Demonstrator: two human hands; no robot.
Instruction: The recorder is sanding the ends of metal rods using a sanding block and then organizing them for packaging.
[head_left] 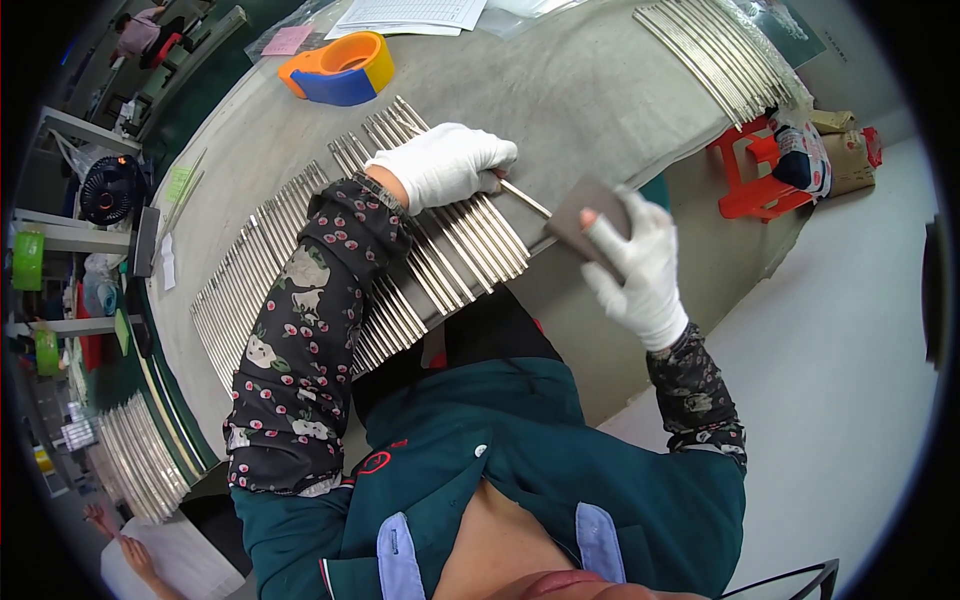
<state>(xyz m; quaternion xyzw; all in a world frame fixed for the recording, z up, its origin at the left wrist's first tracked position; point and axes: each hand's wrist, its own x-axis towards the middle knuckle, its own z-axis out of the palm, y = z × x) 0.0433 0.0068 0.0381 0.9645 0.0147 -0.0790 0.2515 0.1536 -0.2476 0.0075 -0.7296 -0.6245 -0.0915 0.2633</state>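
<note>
My left hand (445,165), in a white glove, is closed round a thin metal rod (525,199) that sticks out to the right past the table edge. My right hand (645,270), also white-gloved with a bare fingertip showing, grips a flat dark grey pad (600,195). The rod's free end reaches the pad's left edge; whether they touch I cannot tell. Beneath my left hand and forearm, many silvery metal rods (265,255) lie side by side in a long row along the near table edge. My left sleeve hides part of that row.
An orange, blue and yellow tape dispenser (345,70) stands beyond the rods, near papers (405,15). More rods (705,60) lie at the far right. A red stool (760,190) bears bundled items. A black fan (110,190) is at left; another person's hands (135,555) show lower left.
</note>
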